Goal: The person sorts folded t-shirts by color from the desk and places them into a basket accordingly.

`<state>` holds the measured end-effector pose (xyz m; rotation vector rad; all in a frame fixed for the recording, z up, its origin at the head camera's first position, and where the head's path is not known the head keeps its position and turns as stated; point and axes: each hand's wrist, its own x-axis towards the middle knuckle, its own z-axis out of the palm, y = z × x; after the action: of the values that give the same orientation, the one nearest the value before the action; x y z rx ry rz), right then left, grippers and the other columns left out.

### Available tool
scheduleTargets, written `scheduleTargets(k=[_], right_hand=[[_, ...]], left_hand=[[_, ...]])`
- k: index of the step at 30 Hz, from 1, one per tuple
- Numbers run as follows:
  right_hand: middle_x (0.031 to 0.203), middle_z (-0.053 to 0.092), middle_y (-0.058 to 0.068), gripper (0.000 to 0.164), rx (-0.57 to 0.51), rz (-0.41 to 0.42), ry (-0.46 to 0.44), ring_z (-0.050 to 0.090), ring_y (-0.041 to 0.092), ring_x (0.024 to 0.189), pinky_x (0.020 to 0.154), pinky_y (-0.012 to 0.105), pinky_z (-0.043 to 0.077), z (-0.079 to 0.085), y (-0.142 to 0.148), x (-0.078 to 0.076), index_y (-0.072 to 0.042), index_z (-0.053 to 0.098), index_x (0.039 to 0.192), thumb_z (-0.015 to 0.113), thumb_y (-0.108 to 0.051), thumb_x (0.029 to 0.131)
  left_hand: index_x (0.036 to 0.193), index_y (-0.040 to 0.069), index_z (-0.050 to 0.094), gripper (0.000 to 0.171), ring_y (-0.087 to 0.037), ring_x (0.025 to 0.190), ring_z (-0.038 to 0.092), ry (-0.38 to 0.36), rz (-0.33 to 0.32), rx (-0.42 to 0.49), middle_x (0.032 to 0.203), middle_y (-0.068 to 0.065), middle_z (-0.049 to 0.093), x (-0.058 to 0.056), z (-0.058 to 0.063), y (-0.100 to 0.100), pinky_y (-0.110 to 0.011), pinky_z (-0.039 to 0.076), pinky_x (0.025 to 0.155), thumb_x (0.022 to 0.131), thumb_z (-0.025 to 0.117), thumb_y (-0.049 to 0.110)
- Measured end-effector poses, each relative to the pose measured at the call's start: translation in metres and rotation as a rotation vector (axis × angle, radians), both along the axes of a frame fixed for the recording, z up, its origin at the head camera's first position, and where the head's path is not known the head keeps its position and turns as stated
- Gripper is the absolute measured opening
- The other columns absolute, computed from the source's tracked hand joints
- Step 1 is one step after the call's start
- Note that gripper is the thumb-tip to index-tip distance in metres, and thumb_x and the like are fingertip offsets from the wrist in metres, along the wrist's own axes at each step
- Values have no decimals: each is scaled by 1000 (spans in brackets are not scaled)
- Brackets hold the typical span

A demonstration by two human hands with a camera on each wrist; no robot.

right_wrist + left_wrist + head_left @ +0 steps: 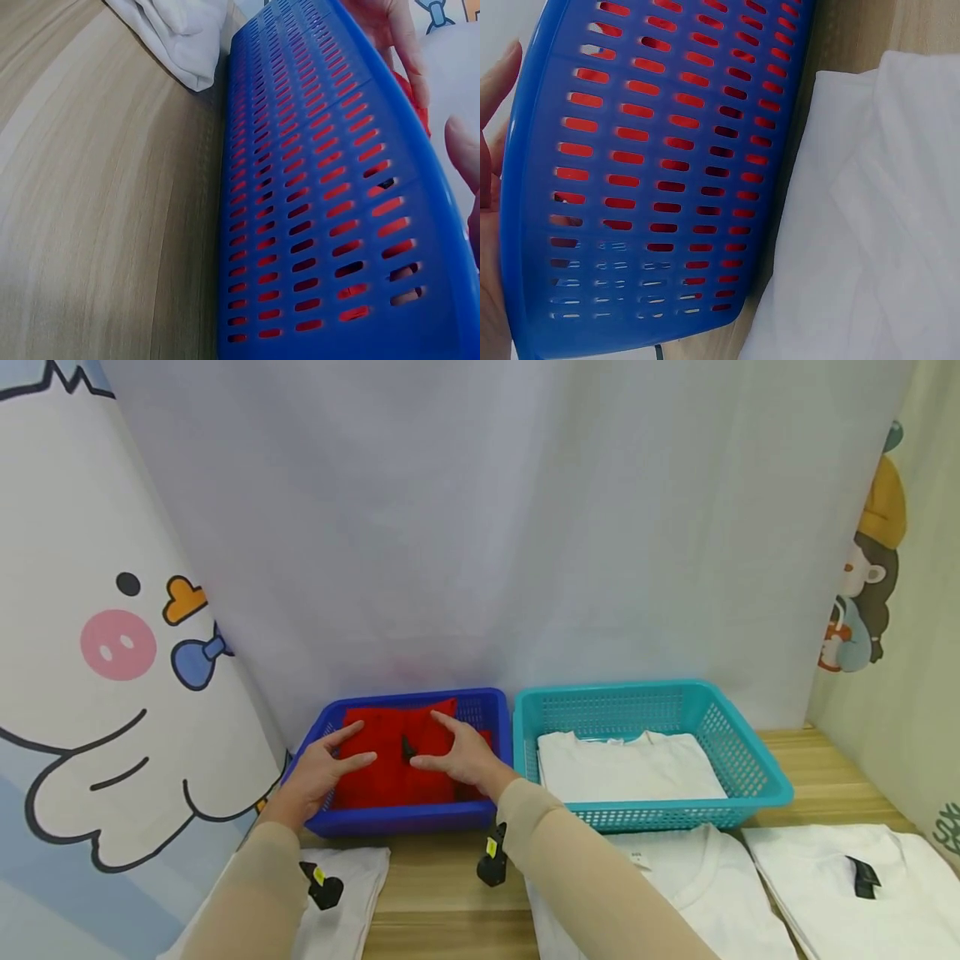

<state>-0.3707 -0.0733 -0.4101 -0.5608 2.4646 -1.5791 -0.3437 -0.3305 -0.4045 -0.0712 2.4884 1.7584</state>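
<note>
Inside the blue plastic basket (408, 821) lies a folded red garment (382, 777) with a small black tag (407, 748) near its middle. My left hand (318, 772) is over the basket's left side, thumb and fingers spread apart at the garment's left edge. From the right, my right hand (468, 756) reaches over the same garment, its thumb close to the black tag and its fingers extended. Neither hand is curled round the cloth. Both wrist views look at the slotted basket wall (649, 150), with red cloth showing through the slots; it hides much of the hands.
To the right stands a teal basket (652, 814) holding a folded white shirt (630, 768). Folded white shirts (675, 877) lie on the wooden table (450, 893) in front, another pile (862, 885) at far right with a black tag. White cloth (345, 893) is at front left. A curtain hangs behind.
</note>
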Motion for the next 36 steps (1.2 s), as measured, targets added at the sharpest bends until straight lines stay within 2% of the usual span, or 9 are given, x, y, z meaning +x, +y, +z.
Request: scheduleTargets(k=[5, 10, 18, 23, 25, 28, 31, 36], right_hand=[[155, 28, 7, 90, 22, -9, 9, 31, 32, 139, 103, 55, 37, -2, -1, 1, -27, 31, 152, 78, -44, 78], [155, 27, 8, 90, 48, -31, 10, 33, 32, 137, 102, 54, 40, -2, -2, 3, -29, 31, 151, 78, -47, 77], [158, 20, 9, 90, 146, -95, 89, 16, 36, 143, 103, 65, 31, 2, -3, 12, -34, 29, 152, 69, -62, 76], [159, 15, 9, 91, 175, -97, 169, 11, 35, 145, 105, 65, 27, 11, 2, 16, -34, 24, 153, 65, -66, 78], [160, 15, 8, 92, 196, -94, 198, 10, 35, 145, 106, 65, 25, 17, 6, 18, -35, 22, 153, 64, -67, 78], [160, 12, 9, 94, 244, -67, 254, 7, 35, 145, 106, 67, 22, 30, 13, 22, -34, 20, 154, 63, -68, 78], [161, 9, 8, 97, 320, -21, 339, 4, 35, 146, 108, 67, 14, 41, 26, 31, -33, 16, 155, 60, -71, 77], [161, 6, 7, 99, 417, 37, 473, -2, 31, 147, 108, 68, 1, 53, 64, 54, -33, 12, 155, 57, -73, 77]], left_hand=[[152, 25, 31, 88, -40, 143, 9, 16, 7, -44, 160, -13, 8, 3, -2, 1, -61, 19, 110, 80, 76, 44], [152, 23, 31, 89, -39, 142, 19, 30, -3, -39, 159, -13, 14, 6, -3, 1, -60, 21, 110, 79, 76, 46], [153, 22, 28, 82, -36, 143, 18, 84, -1, -73, 159, -14, 14, 9, -1, 2, -58, 23, 110, 87, 66, 52], [154, 31, 19, 80, -37, 145, 9, 134, -20, -191, 160, -10, 9, 14, 12, 13, -64, 18, 109, 89, 56, 59], [154, 36, 15, 79, -38, 145, 5, 152, -31, -243, 161, -7, 5, 17, 20, 19, -67, 14, 108, 90, 53, 61], [154, 37, 9, 78, -39, 145, -1, 201, -56, -314, 161, -5, -2, 24, 31, 28, -71, 10, 105, 92, 51, 60], [155, 33, 7, 78, -41, 145, -3, 288, -85, -387, 161, -8, -5, 34, 41, 35, -74, 8, 103, 94, 50, 56], [155, 29, 7, 77, -40, 144, -9, 419, -137, -493, 161, -11, -5, 59, 53, 48, -79, 4, 99, 95, 50, 50]])
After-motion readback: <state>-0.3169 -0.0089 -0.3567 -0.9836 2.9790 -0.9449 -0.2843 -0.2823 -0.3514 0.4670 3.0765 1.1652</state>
